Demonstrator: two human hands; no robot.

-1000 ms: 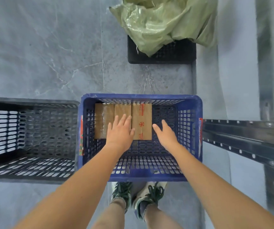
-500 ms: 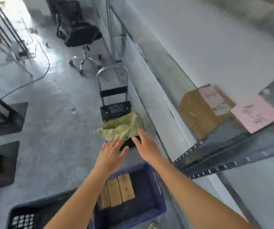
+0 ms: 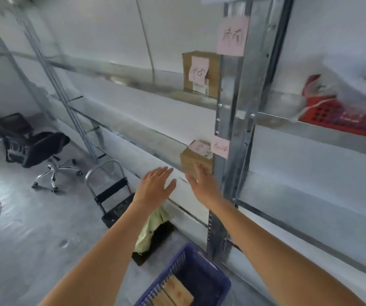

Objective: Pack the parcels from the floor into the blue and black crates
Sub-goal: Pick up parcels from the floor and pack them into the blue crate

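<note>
Flat brown cardboard parcels are seen low down in the blue plastic crate.
The left hand and right hand, both open and empty, have been lifted from the crate; more parcels are probably wanted next.

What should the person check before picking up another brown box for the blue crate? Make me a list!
1. Left hand empty: ok, fingers straight, holding nothing.
2. Right hand empty: ok, open, raised in front of the lower cardboard box on the shelf.
3. Room left in the blue crate: ok, flat brown parcels fill only part of the floor that shows.
4. Parcels still on the floor: cannot tell, none show here.
5. Black crate within reach: cannot tell, out of view.
</note>
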